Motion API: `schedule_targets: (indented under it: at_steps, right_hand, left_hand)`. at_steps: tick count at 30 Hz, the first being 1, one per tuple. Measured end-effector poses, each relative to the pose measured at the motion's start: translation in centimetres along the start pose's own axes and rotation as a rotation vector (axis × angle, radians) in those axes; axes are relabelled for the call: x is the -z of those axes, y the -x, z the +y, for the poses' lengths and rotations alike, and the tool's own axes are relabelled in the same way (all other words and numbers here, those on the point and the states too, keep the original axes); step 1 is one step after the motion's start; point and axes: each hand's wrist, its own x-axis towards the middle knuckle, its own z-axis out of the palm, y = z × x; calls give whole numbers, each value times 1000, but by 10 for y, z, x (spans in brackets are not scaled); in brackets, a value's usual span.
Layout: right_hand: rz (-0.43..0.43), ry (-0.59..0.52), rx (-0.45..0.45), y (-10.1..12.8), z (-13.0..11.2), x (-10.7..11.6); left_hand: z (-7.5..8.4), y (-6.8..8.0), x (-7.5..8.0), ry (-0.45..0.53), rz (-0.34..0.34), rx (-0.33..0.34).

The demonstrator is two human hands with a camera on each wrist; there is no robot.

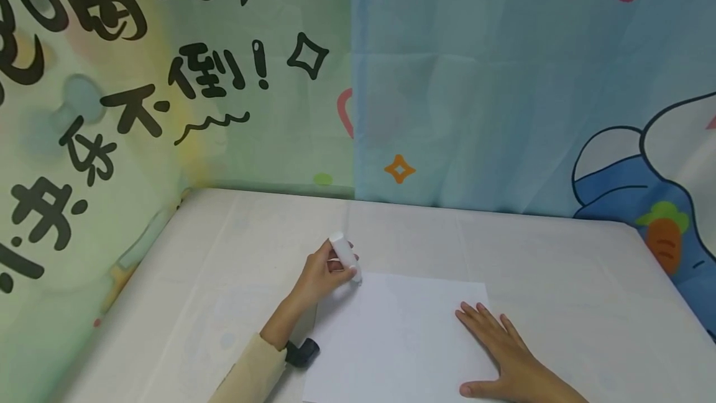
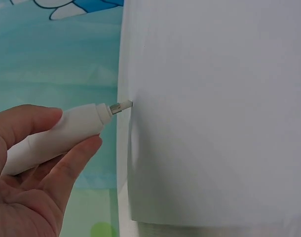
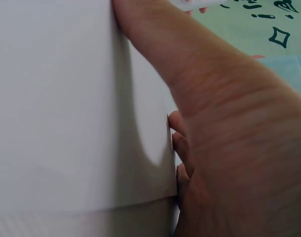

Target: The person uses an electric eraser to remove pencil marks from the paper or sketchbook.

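My left hand [image 1: 324,275] grips a thick white tool [image 2: 56,138] with a stepped collar and a narrow, partly metal tip; its exact kind cannot be told. The thumb and fingers pinch its body from both sides. In the left wrist view the tip meets the edge of a white sheet of paper [image 2: 214,108]. The head view puts this at the sheet's far left corner. Spread out at the sheet's right side is my right hand [image 1: 500,353], fingers extended. Its thumb lies over the paper [image 3: 56,108] in the right wrist view, while its other fingertips show by the edge.
A white-covered table [image 1: 246,235] bears the sheet. Behind it hangs a blue printed cloth [image 1: 475,79]; a green cloth [image 1: 279,142] with dark lettering runs along the back and left. A black wrist device [image 1: 302,353] sits at the left sleeve.
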Motion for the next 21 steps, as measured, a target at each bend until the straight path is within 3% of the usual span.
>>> schedule_targets:
  at_steps: [8,14,21]
  right_hand:
    - [-3,-6,-7,0,-1,1]
    - [-20,-31,-29,-1,-2,2]
    - [16,12,39,1,-2,1]
  left_hand:
    - [3,0,0,21,38,16]
    - [2,0,1,7,26,13]
    - [1,0,1,3,8,14]
